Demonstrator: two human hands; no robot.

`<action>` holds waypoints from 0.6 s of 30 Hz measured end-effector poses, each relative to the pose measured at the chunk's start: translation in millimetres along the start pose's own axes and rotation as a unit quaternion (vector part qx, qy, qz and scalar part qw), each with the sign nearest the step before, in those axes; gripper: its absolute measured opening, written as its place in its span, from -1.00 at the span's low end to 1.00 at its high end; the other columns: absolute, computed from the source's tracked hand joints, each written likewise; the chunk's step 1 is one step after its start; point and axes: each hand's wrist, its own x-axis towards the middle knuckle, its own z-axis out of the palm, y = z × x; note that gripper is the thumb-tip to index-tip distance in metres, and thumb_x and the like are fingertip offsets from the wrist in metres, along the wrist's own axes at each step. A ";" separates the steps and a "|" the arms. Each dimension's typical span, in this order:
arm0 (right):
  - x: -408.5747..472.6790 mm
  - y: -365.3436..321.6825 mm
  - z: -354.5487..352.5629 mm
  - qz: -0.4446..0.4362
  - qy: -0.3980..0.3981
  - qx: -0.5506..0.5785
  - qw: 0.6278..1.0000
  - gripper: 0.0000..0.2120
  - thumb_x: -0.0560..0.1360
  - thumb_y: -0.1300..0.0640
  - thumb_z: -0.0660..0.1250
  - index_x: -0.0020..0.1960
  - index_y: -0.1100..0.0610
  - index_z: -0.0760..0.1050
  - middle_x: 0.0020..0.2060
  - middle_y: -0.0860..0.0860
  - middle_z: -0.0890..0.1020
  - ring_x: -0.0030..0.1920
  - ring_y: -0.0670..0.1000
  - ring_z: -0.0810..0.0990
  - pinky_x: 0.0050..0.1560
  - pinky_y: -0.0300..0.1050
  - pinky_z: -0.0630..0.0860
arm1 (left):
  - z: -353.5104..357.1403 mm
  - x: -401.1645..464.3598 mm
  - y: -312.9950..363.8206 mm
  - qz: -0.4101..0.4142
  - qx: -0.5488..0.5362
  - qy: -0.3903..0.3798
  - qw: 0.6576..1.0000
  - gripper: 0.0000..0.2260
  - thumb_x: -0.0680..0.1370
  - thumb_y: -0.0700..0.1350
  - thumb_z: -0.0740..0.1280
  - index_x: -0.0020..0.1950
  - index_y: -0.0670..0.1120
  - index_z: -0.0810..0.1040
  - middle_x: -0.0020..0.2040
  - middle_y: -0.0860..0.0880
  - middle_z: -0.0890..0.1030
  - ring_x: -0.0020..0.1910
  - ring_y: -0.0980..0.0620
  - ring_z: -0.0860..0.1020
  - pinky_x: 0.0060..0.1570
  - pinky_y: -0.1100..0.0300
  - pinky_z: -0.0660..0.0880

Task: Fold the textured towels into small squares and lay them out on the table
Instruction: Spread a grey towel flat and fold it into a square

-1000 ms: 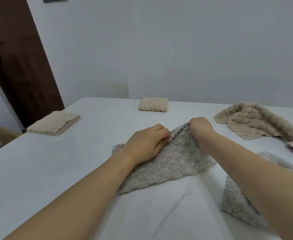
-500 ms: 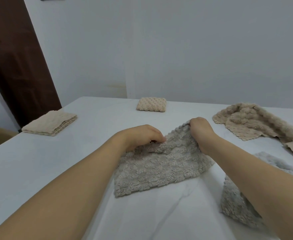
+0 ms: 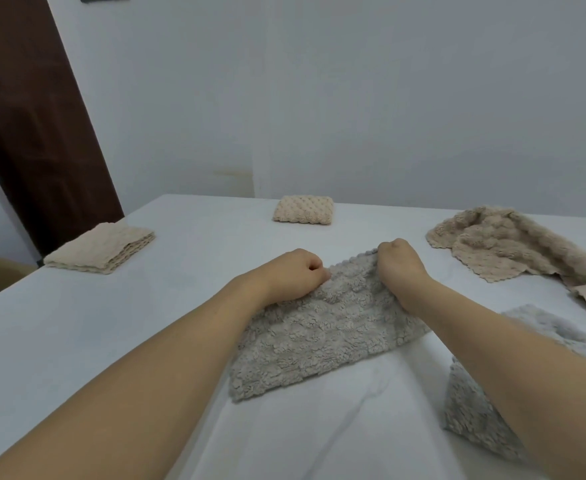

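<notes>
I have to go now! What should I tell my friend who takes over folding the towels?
Left hand and right hand both grip the far edge of the grey towel, partly folded on the table.
Done: two beige folded squares, one at the left edge, one at the far middle.
Left: finish this grey towel, then the crumpled beige towel and the other grey towel on the right.

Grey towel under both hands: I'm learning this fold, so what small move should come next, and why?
Probably bring the far edge toward the near edge to halve it. Both the left hand and right hand pinch the far edge of the grey towel, which is still wider than the folded beige square.
</notes>
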 end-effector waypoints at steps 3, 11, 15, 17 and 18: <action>-1.4 6.5 5.8 -0.051 0.002 -0.139 0.989 -0.79 0.61 0.20 -0.01 -0.19 0.15 0.27 -0.21 0.09 0.37 -0.20 0.08 0.39 -0.17 -0.08 0.37 | 7.0 -4.8 -7.7 0.010 0.106 0.065 0.992 -0.56 0.62 0.13 0.23 -0.35 -0.09 0.29 -0.43 -0.01 0.36 -0.44 0.00 0.30 -0.39 0.16 0.24; -1.5 40.5 28.5 -0.178 0.092 -0.361 0.911 -0.72 0.67 0.11 -0.02 0.16 0.30 0.31 -0.02 0.15 0.51 -0.11 0.19 0.57 -0.30 -0.08 0.28 | 30.5 -18.5 -27.3 -0.077 0.233 0.180 0.953 -0.49 0.62 0.29 0.07 -0.34 -0.06 0.32 -0.36 0.01 0.43 -0.34 -0.03 0.44 -0.37 0.14 0.28; 3.6 41.0 30.2 -0.164 0.068 -0.392 0.903 -0.70 0.67 0.11 -0.03 0.20 0.31 0.30 0.04 0.16 0.51 -0.03 0.19 0.57 -0.23 -0.05 0.37 | 30.0 -23.1 -33.2 -0.094 0.259 0.178 0.945 -0.57 0.64 0.23 0.04 -0.17 -0.08 0.39 -0.27 0.00 0.46 -0.26 -0.07 0.46 -0.32 0.13 0.30; 6.0 44.2 30.0 -0.171 0.071 -0.387 0.903 -0.71 0.67 0.09 -0.02 0.16 0.29 0.32 0.01 0.15 0.53 -0.06 0.18 0.57 -0.25 -0.06 0.34 | 25.9 -27.3 -35.8 -0.102 0.296 0.194 0.930 -0.64 0.66 0.14 0.04 -0.04 -0.11 0.41 -0.19 -0.04 0.51 -0.26 -0.06 0.43 -0.32 0.12 0.27; 6.1 46.2 29.8 -0.181 0.075 -0.388 0.901 -0.72 0.66 0.09 -0.01 0.13 0.28 0.33 -0.02 0.14 0.54 -0.08 0.18 0.57 -0.26 -0.07 0.32 | 25.5 -29.4 -34.4 -0.097 0.323 0.211 0.917 -0.72 0.67 0.06 0.05 0.02 -0.12 0.41 -0.15 -0.04 0.53 -0.25 -0.04 0.40 -0.31 0.12 0.25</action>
